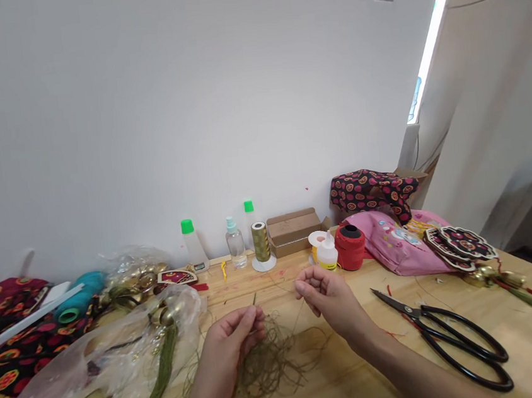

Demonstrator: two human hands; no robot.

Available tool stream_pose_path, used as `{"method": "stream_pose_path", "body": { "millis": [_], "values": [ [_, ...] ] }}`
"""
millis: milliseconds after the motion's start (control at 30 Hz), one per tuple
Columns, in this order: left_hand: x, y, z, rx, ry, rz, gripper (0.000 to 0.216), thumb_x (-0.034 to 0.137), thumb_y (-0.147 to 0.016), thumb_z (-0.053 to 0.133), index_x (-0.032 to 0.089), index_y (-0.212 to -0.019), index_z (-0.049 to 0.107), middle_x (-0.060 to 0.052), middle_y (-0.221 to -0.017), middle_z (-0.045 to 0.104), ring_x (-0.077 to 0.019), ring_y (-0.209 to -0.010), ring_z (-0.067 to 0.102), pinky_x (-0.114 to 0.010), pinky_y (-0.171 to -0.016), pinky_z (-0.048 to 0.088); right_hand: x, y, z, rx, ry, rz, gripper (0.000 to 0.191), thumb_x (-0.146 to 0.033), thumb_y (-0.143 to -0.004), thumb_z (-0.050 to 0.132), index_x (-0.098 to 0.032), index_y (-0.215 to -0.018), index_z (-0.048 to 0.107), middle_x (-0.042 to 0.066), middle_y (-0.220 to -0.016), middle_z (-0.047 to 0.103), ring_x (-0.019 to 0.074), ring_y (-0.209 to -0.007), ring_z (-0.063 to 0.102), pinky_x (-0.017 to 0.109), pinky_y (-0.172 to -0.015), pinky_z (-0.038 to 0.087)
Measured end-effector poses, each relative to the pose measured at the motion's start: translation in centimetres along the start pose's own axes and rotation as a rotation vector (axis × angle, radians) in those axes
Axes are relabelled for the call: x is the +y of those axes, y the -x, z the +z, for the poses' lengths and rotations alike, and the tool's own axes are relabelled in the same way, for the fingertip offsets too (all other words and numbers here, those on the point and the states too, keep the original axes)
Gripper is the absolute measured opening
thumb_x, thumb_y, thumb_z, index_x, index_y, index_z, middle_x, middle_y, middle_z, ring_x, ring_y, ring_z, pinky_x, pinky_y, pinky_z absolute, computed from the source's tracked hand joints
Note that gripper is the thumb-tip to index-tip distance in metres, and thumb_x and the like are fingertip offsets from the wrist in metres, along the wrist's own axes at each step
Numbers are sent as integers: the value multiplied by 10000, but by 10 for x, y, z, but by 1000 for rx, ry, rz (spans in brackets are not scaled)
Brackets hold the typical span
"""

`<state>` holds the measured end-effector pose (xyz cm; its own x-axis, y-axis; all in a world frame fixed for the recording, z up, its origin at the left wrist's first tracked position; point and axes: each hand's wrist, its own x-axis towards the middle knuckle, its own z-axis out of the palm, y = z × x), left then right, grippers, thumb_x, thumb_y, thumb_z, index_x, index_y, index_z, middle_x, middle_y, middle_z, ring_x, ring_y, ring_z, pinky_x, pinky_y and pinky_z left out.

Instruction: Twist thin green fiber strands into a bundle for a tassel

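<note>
My left hand (235, 336) is closed in a pinch over the middle of the table, and a short olive-green cord end (254, 298) sticks up from its fingertips. My right hand (322, 295) is a little higher and to the right, thumb and fingertips pressed together on a fine thread (301, 314) that hangs down from them. Below and between the hands lies a loose tangle of olive thread (275, 356). Whether the cord and the fine thread are one strand cannot be made out.
Large black-handled scissors (444, 335) lie to the right. A spool of olive thread (261, 242), a red thread cone (350, 247), a glue bottle (327, 254) and a cardboard box (295, 232) stand by the wall. Brass bells in a plastic bag (133, 339) and a green tassel (157, 384) lie left.
</note>
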<state>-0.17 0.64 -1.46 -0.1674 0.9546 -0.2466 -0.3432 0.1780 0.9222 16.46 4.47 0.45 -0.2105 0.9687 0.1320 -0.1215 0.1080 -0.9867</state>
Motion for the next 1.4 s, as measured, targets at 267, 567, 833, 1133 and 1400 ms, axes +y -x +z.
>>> {"method": "stream_pose_path", "body": {
  "millis": [267,567,833,1133,1400],
  "values": [
    [0,-5,-4,138,-161,156,239,324,-585,676,154,-752,694,-89,-1039,622,-225,-1008,503,-309,-841,401,3,3,5,45,-63,-66,205,-271,-660,580,-152,-802,492,-28,-571,567,51,-414,364,175,-386,284],
    [-8,8,16,-210,141,43,234,283,-693,597,168,-880,677,-67,-933,677,-213,-1010,515,-346,-912,339,14,15,29,-63,-51,-46,237,-175,-659,601,-165,-859,474,1,-640,643,117,-576,560,218,-534,397],
    [-8,13,24,-297,321,-3,192,212,-732,561,154,-872,679,-81,-856,693,-205,-916,565,-348,-864,374,18,16,31,-48,-156,-7,260,-198,-660,616,-176,-860,452,-10,-661,632,125,-555,574,256,-549,461],
    [-4,17,25,-355,297,-1,203,210,-749,537,150,-888,672,-90,-905,681,-204,-910,567,-336,-846,388,16,18,32,-57,-191,13,250,-201,-646,626,-171,-826,454,-22,-624,609,112,-532,553,239,-532,443],
    [-4,16,22,-366,238,29,202,200,-751,527,149,-881,674,-87,-907,679,-212,-939,556,-332,-846,394,13,15,27,-38,66,-120,205,-211,-637,643,-169,-824,569,-32,-690,522,54,-485,371,178,-442,303]
  ]
}}
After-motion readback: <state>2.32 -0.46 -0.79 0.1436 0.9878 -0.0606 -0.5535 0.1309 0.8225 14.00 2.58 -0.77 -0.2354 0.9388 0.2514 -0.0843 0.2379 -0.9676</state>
